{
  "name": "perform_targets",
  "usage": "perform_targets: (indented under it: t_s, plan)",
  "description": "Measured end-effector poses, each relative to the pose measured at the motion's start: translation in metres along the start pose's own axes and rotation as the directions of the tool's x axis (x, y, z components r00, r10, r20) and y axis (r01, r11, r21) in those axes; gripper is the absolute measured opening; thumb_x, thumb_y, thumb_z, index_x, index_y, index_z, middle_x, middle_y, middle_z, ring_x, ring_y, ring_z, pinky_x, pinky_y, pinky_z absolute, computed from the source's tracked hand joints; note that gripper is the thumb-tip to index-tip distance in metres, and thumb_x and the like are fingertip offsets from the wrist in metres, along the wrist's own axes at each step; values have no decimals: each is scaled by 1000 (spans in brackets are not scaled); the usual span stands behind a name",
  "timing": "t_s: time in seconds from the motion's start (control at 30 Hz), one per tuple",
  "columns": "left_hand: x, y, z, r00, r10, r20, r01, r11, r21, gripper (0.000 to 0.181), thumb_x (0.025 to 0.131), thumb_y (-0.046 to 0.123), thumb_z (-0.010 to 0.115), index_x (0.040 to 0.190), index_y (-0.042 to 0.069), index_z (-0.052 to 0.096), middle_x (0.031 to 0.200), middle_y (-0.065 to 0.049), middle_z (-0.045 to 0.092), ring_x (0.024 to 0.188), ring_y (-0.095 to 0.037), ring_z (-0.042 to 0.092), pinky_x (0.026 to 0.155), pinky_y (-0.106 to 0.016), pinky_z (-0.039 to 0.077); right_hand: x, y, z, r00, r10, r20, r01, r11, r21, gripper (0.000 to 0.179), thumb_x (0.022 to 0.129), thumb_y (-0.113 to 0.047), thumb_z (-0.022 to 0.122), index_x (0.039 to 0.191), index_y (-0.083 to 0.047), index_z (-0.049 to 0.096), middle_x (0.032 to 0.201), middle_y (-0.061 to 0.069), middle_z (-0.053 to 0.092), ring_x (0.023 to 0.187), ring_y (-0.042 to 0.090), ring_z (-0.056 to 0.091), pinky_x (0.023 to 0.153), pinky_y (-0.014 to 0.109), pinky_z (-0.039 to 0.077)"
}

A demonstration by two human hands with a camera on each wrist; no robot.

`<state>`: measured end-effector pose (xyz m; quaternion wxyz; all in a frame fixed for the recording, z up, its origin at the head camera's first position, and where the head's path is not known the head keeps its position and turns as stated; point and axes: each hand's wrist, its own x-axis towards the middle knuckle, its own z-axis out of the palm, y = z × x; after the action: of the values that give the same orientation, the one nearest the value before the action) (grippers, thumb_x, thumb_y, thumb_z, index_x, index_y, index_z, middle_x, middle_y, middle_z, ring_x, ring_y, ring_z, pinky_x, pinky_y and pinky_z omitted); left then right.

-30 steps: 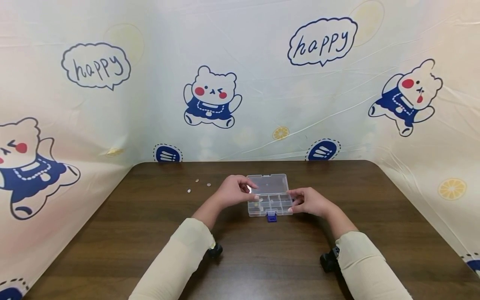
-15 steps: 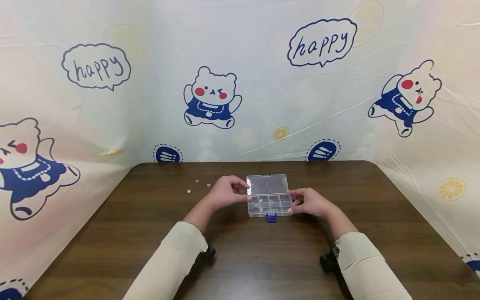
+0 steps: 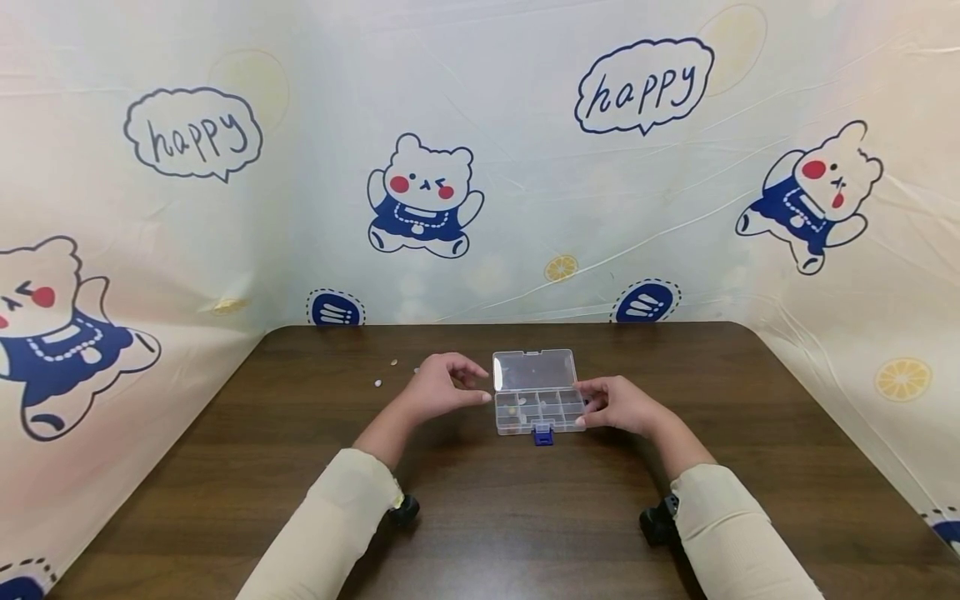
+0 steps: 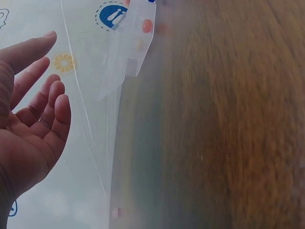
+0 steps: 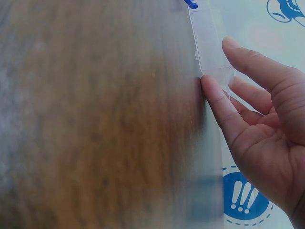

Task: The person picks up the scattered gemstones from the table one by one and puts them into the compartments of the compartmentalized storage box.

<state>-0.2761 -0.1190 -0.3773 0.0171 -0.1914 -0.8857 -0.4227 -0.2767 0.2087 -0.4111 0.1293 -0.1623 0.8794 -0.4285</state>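
Observation:
A clear plastic compartment box [image 3: 528, 430] stands on the table with its lid [image 3: 534, 371] tipped back and a blue latch [image 3: 543, 437] at the front. Small pieces lie in its left compartments; through the wall in the left wrist view, one piece [image 4: 147, 25] looks orange-red. My right hand [image 3: 626, 404] holds the box's right end, thumb at the front corner and fingers farther back. Just left of the box is my left hand [image 3: 442, 390], fingers loosely bent and nothing between them. In the left wrist view its palm [image 4: 28, 143] shows bare.
Small pale pieces lie on the brown table left of the box, among them one round piece [image 3: 378, 383] and another [image 3: 393, 362] behind it. A third is partly covered by my left hand. A printed cloth [image 3: 525, 208] hangs behind the table.
My left hand has drawn back leftward from over the box's left compartments to beside it, its fingers spreading apart. The right hand and the box have stayed put.

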Motion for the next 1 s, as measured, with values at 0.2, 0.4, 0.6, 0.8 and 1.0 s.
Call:
perform_targets:
  t_s: [0.2,0.4,0.6,0.8,1.0]
  plan:
    - [-4,-3,-6,1000,-5,-4,5,1000,-12,25,76,21,86,98,16,76,94,-6,65,86,-20,57,74,-34,49,0,1,0,1000,-5,0,5,1000,-1,69,79,-18,83,137,2,52,102,9,67,87,19,61,78,31,53]
    - [-7,-6,-13,1000,-19,-6,19,999,-29,27,76,22,85,100,16,75,96,-8,65,90,-27,57,73,-35,50,-1,-1,0,1000,6,-2,-6,1000,-3,69,79,-19,82,137,1,52,106,9,66,88,19,61,80,31,53]
    - [-9,-10,-20,999,-35,-13,35,999,-30,27,77,22,84,101,15,75,99,-9,65,91,-25,57,74,-34,51,0,-1,0,1000,13,-3,-13,1000,2,68,79,-18,82,137,0,53,103,9,66,88,20,61,80,31,53]
    - [-12,-12,-26,998,-55,-13,55,998,-26,29,77,23,85,102,15,75,102,-13,66,93,-26,59,74,-34,52,0,-1,0,1000,1,-3,-1,1000,4,69,79,-18,83,137,2,52,105,9,66,87,20,61,81,32,54]
    - [-14,-17,-31,998,-67,-21,67,998,-13,30,75,26,86,102,17,75,103,-11,66,94,-24,59,74,-33,52,0,-1,0,1000,3,-5,-3,1000,8,69,78,-17,83,137,2,53,106,9,66,88,19,61,80,32,54]
